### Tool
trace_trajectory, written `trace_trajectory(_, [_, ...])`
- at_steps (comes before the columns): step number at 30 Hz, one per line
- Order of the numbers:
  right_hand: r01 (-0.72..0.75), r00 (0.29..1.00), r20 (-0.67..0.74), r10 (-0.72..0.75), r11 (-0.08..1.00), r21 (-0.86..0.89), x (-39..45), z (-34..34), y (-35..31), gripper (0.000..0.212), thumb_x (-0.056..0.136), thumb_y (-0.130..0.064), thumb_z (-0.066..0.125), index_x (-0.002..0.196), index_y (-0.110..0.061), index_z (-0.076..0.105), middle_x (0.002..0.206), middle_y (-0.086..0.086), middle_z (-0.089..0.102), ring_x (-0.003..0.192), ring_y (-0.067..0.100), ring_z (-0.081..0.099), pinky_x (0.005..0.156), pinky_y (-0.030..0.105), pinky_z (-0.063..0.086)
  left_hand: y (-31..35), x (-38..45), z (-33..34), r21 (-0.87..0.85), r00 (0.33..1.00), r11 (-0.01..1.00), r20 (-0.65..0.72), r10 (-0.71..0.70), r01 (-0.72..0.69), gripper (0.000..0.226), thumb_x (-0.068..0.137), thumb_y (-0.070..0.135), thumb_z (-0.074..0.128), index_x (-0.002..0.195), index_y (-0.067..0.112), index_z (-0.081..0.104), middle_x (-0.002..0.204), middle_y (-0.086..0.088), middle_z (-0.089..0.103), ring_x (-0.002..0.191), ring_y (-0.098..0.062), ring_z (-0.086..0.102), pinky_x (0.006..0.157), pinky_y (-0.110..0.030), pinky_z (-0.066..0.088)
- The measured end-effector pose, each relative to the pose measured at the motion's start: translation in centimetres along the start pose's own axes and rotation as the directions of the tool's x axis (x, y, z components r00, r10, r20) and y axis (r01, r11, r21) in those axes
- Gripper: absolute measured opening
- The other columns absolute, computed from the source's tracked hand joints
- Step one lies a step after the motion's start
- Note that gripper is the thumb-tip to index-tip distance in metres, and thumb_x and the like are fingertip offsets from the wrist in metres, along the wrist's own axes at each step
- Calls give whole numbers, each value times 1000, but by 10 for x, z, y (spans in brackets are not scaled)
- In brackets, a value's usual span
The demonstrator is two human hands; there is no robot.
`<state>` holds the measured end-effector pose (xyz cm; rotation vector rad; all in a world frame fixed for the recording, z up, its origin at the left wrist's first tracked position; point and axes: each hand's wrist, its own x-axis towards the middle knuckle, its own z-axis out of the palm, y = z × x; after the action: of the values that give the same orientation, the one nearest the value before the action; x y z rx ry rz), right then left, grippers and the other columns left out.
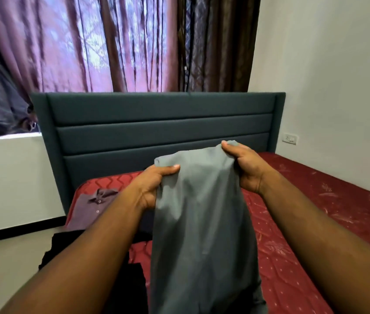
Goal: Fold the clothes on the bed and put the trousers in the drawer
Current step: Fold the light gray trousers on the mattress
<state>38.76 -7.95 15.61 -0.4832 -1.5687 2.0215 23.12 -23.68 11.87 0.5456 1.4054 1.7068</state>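
Raised hands (202,175) around grey garment (202,223)

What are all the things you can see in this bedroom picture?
grey cloth garment: one, grey, held up over the bed
purple buttoned shirt: one, purple, left part of the mattress
black clothing: one pile, black, near left part of the mattress
red patterned mattress: one, red, below the headboard
dark teal padded headboard: one, teal, behind the mattress
purple curtains: purple and brown, above the headboard
white wall socket: one, white, right wall
left hand: gripping the garment
right hand: gripping the garment
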Motion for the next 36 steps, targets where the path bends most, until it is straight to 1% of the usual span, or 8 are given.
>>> trace_trajectory(3, [26,992,-122,-38,995,-96,7,-3,-23,16,90,-20,65,76,-15,59,74,7,64,63,18,61,56,25,53,43,2,-1,53,996,997,-78,-45,49,17,96,18,56,94,5,66,71,-13,72,57,-24,70,50,-36,58])
trace_trajectory(7, [36,974,-217,-66,990,-138,14,5,-43,11,93,-16,63,83,-11,61,73,5,62,62,15,57,55,26,52,81,8,-2,82,985,996,-168,-21,35,20,99,20,53,91,5,63,70,-12,68,63,-24,65,67,-39,55])
trace_trajectory(11, [5,964,-260,-50,985,-171,22,14,-65,11,95,-12,60,84,-10,61,77,5,59,66,15,55,55,31,48,101,6,4,148,968,989,-247,47,-11,32,97,8,53,128,3,56,93,-14,65,71,-26,63,64,-45,52])
trace_trajectory(15, [29,952,-297,-79,986,-167,29,15,-78,16,92,-1,59,79,-9,59,76,6,59,65,16,55,54,32,47,117,0,7,50,900,946,-294,321,-321,76,81,-10,69,146,15,39,123,-17,63,87,-28,67,61,-44,57])
trace_trajectory(22, [125,946,-256,-200,952,-280,18,7,-75,30,91,10,51,88,-19,46,83,11,54,62,18,50,54,34,48,119,-11,8,105,864,936,-362,351,-337,37,84,1,70,119,14,65,99,-8,70,73,-17,65,52,-29,52])
trace_trajectory(27, [313,895,-217,-391,894,-320,11,13,-87,28,92,4,53,89,-21,67,89,8,63,73,17,55,59,31,49,139,-24,21,274,779,870,-393,489,-409,29,86,-6,64,109,12,70,85,-2,66,66,-11,58,37,-14,43])
trace_trajectory(32, [353,875,-138,-464,807,-474,4,15,-96,31,91,9,51,109,-9,70,96,3,66,68,3,52,47,7,40,149,-29,23,424,817,856,-351,458,-297,21,88,0,66,105,10,73,88,0,69,63,-5,57,47,-12,44])
trace_trajectory(36, [298,867,-234,-440,834,-465,11,10,-85,30,90,10,51,104,-10,71,77,-1,60,52,2,47,40,12,35,136,-23,20,546,869,823,-321,376,-155,18,92,3,62,96,19,70,76,6,61,44,-4,40,35,-13,29])
